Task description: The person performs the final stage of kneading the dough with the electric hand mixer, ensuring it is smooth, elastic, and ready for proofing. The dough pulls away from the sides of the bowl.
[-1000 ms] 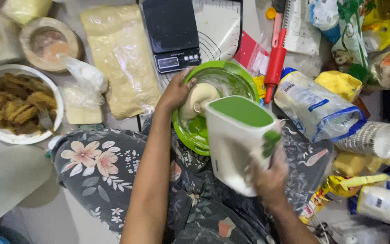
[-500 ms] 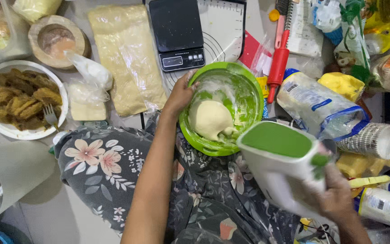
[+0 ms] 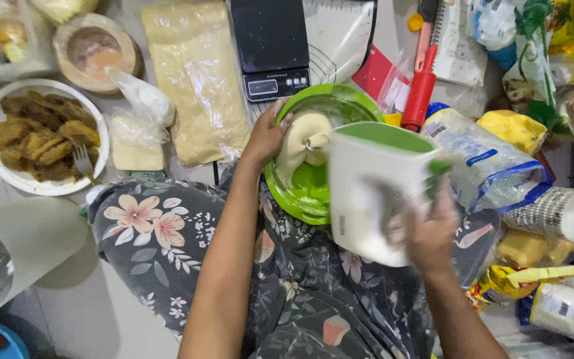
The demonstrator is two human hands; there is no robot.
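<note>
- Right now the right hand (image 3: 430, 233) grips the near side of a white jug with a green inside (image 3: 377, 189), fingers wrapped round its wall; the jug is lifted and tipped so its mouth faces far and slightly left.
- Its long axis runs from the right hand near-right up toward the green bowl (image 3: 313, 193), and the jug's rim overlaps the bowl's right edge, hanging just beside the dough.
- That lump of pale dough (image 3: 303, 143) sits inside the bowl, toward its far-left part, directly left of the jug's mouth.
- Meanwhile the left hand (image 3: 267, 133) is curled over the bowl's far-left rim, fingertips touching the dough; it is the hand nearer to the dough, with the jug on the opposite side.
- Beyond the bowl lies a black kitchen scale (image 3: 270, 46); a red rolling pin (image 3: 421, 90) lies just to the far right, and a white plate of fried pieces (image 3: 38, 136) stands well apart at the left.
</note>
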